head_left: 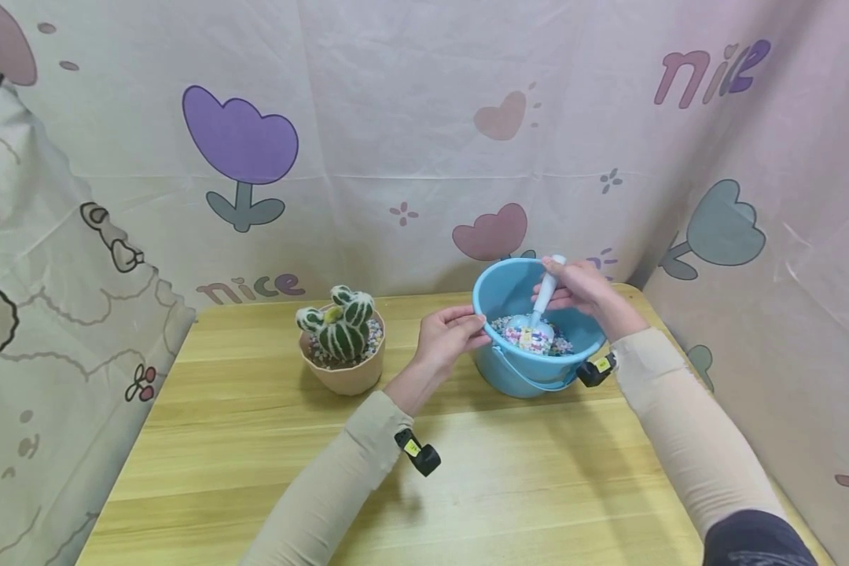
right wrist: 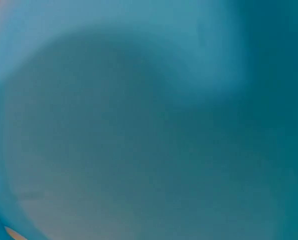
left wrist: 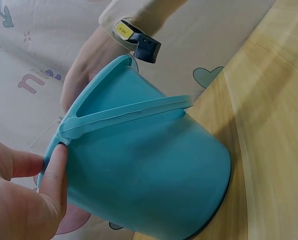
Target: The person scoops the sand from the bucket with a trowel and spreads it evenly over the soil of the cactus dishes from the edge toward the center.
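Observation:
A blue bucket [head_left: 520, 373] stands on the wooden table at the right, with small multicoloured pebbles in its bottom. My left hand [head_left: 447, 338] pinches the bucket's rim on its left side; in the left wrist view the thumb and forefinger of the left hand [left wrist: 26, 200] grip that rim beside the handle joint. My right hand [head_left: 578, 287] reaches over the far right rim and holds the pale handle of a small shovel [head_left: 531, 334]. Its blade, inside the bucket, carries pebbles. Blurred blue bucket wall [right wrist: 139, 125] fills the right wrist view, which hides the right fingers.
Left of the bucket a potted cactus [head_left: 343, 338] stands in a peach pot [head_left: 347, 381] with pebbles round its base. The wooden table [head_left: 467, 487] meets a printed cloth backdrop [head_left: 396, 118] at the back. The bucket's handle [head_left: 531, 381] hangs down in front.

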`<act>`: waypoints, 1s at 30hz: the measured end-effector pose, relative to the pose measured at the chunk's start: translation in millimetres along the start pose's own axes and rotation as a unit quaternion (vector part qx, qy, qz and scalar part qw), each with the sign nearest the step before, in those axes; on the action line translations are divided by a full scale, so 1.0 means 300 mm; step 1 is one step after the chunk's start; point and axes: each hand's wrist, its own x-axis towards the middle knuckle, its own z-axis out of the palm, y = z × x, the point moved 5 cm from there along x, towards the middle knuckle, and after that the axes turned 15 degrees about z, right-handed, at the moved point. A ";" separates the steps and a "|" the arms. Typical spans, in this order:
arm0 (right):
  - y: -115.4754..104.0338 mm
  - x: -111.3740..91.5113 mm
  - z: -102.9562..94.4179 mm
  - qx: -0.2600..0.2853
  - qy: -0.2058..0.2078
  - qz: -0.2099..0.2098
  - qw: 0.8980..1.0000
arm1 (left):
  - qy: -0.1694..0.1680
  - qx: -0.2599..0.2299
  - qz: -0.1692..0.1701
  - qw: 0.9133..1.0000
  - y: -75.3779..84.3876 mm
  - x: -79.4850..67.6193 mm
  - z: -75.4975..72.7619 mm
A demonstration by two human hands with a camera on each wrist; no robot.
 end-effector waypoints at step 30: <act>-0.016 -0.037 -0.110 0.181 -0.043 0.003 0.983 | -0.024 -0.038 -0.004 0.999 -0.009 0.002 -0.005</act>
